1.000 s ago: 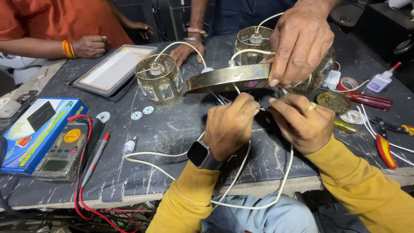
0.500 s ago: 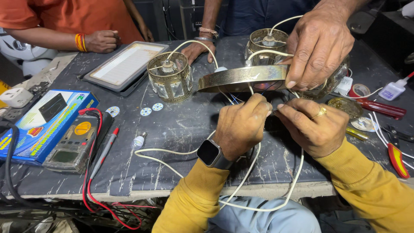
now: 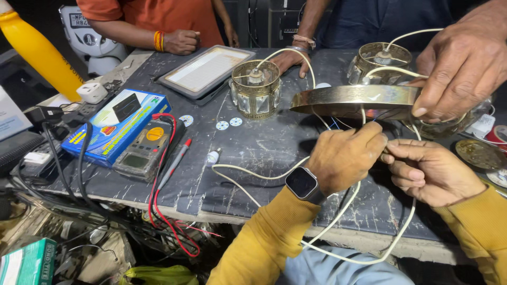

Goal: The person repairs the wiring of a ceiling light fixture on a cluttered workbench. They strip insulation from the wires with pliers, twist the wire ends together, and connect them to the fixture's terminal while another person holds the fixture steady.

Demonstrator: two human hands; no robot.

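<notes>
1. Left hand (image 3: pixel 346 158): fingers curled tight in a pinch on the white cable (image 3: pixel 338 219), at the point where it meets the right hand. A smartwatch (image 3: pixel 302 184) sits on the wrist above a mustard-yellow sleeve.
2. Right hand (image 3: pixel 430 171): at 3 o'clock of the left hand, fingertips touching it. Thumb and forefinger are closed narrow on the cable end; the exact conductor held is hidden between the two hands.
3. The white cable runs from the pinch point down past the near table edge, loops toward 6 o'clock and climbs back to the hands. A second run trails toward 9 o'clock across the dark table (image 3: pixel 264 142).
4. Handling judgement: the cable looks light, limp and smooth-jacketed. Grip it close to the end; bare conductor ends would be thin and easily bent.
5. At 12 o'clock of the hands, a co-worker's hand (image 3: pixel 465 68) holds a brass fixture plate (image 3: pixel 354 100) by its right rim, tilted above the table. The plate appears stiff and thin-edged.
6. Two brass-and-glass lamp shades stand beyond the plate: one (image 3: pixel 255 89) at 11 o'clock, one (image 3: pixel 383 60) at 12 o'clock. Likely fragile.
7. Toward 9 o'clock: a multimeter (image 3: pixel 145 150) with a red lead, just beside a blue box (image 3: pixel 113 126).
</notes>
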